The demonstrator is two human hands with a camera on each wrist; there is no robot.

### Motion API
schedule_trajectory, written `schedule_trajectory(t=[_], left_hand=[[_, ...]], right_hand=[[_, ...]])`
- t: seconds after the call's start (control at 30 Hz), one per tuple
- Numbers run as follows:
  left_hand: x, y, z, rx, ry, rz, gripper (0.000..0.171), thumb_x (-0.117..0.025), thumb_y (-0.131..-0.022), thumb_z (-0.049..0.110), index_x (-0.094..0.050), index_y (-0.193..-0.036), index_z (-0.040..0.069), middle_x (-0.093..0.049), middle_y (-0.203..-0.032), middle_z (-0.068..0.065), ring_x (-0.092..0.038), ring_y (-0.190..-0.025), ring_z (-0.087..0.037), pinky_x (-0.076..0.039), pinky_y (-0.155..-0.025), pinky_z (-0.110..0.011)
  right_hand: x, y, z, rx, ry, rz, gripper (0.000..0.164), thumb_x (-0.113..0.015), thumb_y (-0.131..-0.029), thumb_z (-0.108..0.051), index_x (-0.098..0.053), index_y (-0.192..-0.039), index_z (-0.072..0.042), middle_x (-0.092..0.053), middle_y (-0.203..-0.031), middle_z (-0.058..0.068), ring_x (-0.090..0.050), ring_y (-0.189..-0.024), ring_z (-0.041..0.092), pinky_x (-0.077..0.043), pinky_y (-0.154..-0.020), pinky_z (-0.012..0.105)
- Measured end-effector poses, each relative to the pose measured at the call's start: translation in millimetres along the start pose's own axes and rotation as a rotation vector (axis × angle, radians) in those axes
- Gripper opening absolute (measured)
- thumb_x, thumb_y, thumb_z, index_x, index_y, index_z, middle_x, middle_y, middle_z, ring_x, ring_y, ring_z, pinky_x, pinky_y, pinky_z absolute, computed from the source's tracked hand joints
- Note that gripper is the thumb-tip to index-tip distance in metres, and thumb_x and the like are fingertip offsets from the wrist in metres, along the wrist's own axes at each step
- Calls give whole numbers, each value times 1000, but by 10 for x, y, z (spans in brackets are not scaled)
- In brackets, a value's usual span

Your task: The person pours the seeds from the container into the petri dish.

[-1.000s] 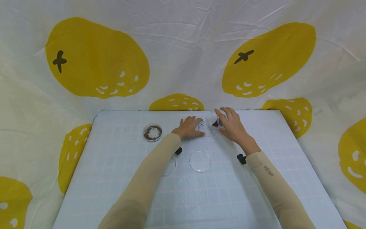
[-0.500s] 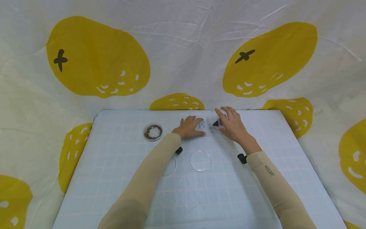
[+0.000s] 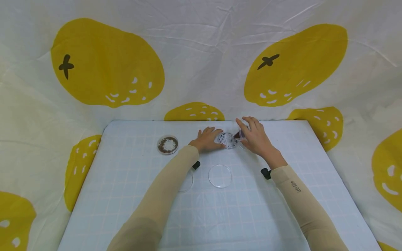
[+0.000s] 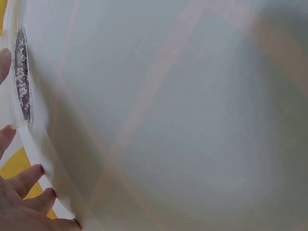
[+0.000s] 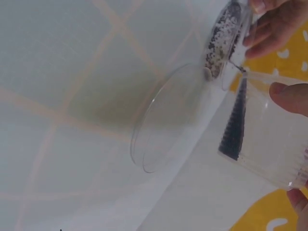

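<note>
On the left part of the desk (image 3: 125, 195), pale blue w/ faint pink lines, lies a brown-filled dish (image 3: 168, 154) w/ white stuff (image 3: 169, 145) on its middle. Further to the right and nearer to the person is a clear round piece (image 3: 193, 180), partly hidden by the beige L sleeve (image 3: 163, 195). Then comes the L hand (image 3: 207, 140): its thumb and index finger hold the speckled dish (image 3: 230, 148) at the edge, the other fingers are spread. A 2nd clear round piece (image 3: 231, 177) lies in front, well apart from the hands; dish or lid, I can't tell. The speckled dish is b/w both hands, w/ dark grains (image 5: 221, 48) and white patches in it. Just to its right, a 3rd clear round piece (image 5: 135, 137) lies below the clear cup (image 5: 269, 125). The R hand (image 3: 255, 137) grips this cup, tilted, lip at the speckled dish, dark material (image 5: 235, 120) along its lower side.
</note>
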State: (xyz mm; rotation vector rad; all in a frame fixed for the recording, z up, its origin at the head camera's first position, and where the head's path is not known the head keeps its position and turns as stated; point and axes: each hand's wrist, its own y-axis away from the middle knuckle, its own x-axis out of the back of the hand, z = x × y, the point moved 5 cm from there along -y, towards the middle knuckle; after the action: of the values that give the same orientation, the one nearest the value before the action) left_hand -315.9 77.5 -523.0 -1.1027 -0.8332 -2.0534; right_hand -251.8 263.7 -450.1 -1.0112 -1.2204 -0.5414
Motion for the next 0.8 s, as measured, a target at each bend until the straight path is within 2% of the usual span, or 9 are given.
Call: schedule_trajectory(t=[0.8], left_hand=[[-17,-28,-38,-8,16,8,81,-64,-89,64,-35,-156,30,-24,-163,-12,-15,-149,-36,-5,-115,-66]], right_hand=[[-8,-22,-16,-12,-5,-1,97,-90,-73,-11,-36,-153,-8,-36,-148,24,-31,-136,46,-35,-105,63]])
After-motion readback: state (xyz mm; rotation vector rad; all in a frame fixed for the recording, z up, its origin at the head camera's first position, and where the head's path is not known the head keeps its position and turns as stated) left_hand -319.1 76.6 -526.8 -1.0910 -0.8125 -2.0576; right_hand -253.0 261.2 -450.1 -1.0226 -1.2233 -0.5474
